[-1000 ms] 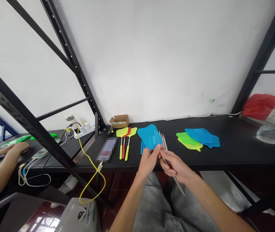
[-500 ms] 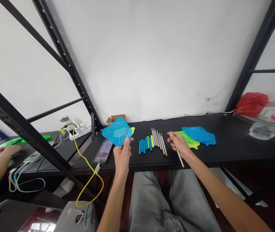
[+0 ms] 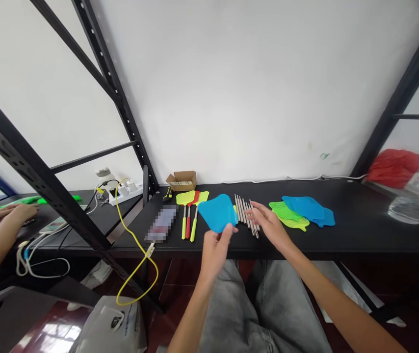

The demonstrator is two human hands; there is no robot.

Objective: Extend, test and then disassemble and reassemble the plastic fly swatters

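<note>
A blue swatter head (image 3: 217,212) is held up in front of the left hand (image 3: 216,243), gripped near its lower edge between thumb and fingers. The right hand (image 3: 266,223) is placed over the near-right side of a row of metal rods (image 3: 243,211), its fingers stretched toward them; whether a rod is grasped by it cannot be told. The rods are laid side by side on the black table (image 3: 353,215), between the two hands and just beyond them. A yellow handle (image 3: 236,212) is partly hidden behind the held head.

To the right of the right hand, a loose pile is noted: blue heads (image 3: 307,208) are overlapped on a green head (image 3: 285,211), with a yellow-green head (image 3: 298,224) beneath. Farther right, a clear bottle (image 3: 410,208) and a red bag (image 3: 395,164) are seen.

To the left of the left hand, three assembled swatters (image 3: 188,229) are laid in a row, two yellow and one red. Beyond these a cardboard box (image 3: 182,182) is placed; farther left of the hand, a blurred phone (image 3: 162,224) is connected to a yellow cable (image 3: 133,239). At far left, a co-worker's hands (image 3: 23,214) are observed.
</note>
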